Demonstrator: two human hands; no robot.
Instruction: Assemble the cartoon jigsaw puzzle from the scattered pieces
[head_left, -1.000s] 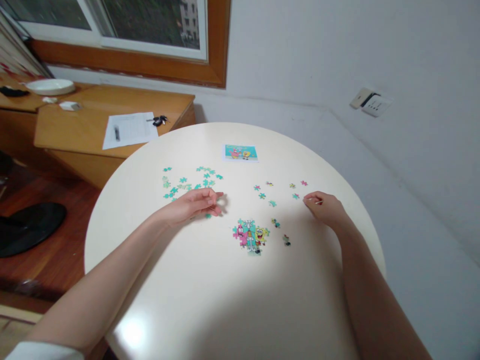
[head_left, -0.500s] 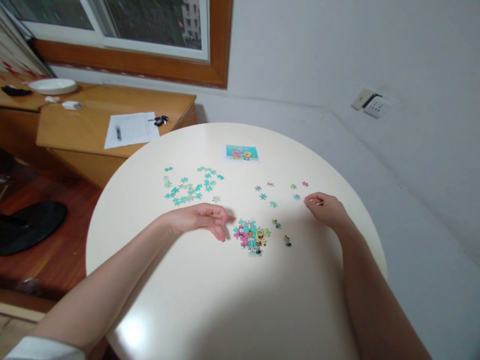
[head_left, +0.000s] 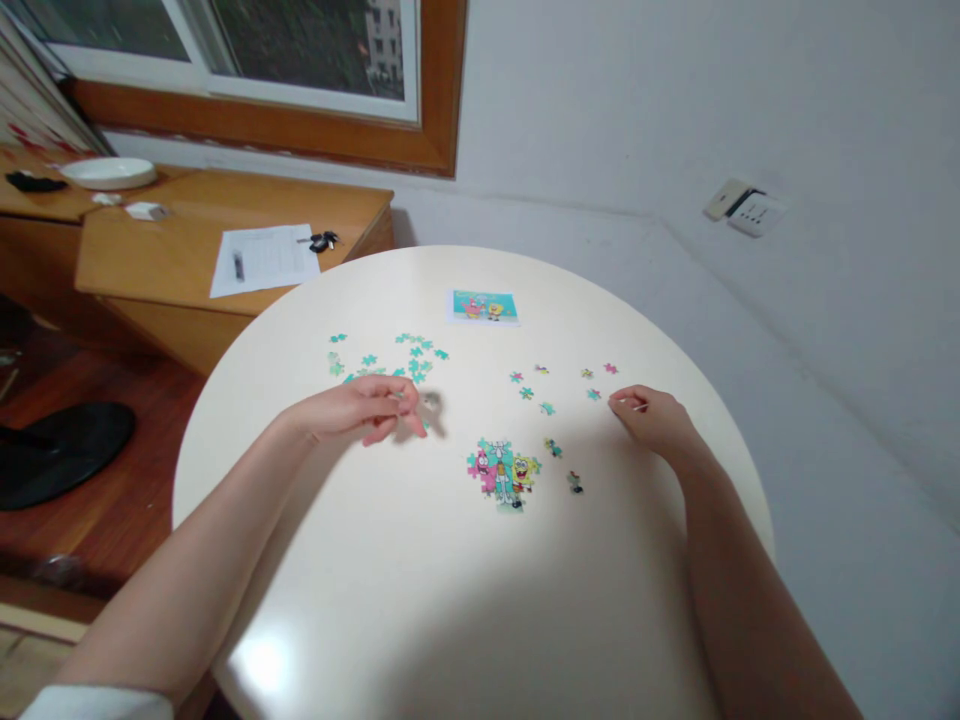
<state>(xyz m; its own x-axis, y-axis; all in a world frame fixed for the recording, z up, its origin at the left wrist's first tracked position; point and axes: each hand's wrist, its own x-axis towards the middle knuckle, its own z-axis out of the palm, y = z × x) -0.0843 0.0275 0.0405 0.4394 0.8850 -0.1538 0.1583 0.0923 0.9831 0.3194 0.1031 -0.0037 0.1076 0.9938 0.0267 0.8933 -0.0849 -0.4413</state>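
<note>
Two bare hands over the round cream bench [head_left: 420, 600]. Loose teal puzzle pieces [head_left: 390, 362] are scattered at left. The left hand [head_left: 356, 410] is now at the scatter's near edge, fingers curled, tips bunched together; cannot tell if a piece is inside. Half a second ago it was beside the assembled cluster [head_left: 501, 470], so it has pulled back left; cluster looks unchanged, nothing added. Reference picture [head_left: 484, 305] lies beyond, mid-bench. Mixed loose pieces [head_left: 545, 408] sit right of centre. The right hand [head_left: 654, 420] stays put, thumb and forefinger pinching a small pale piece [head_left: 637, 405].
</note>
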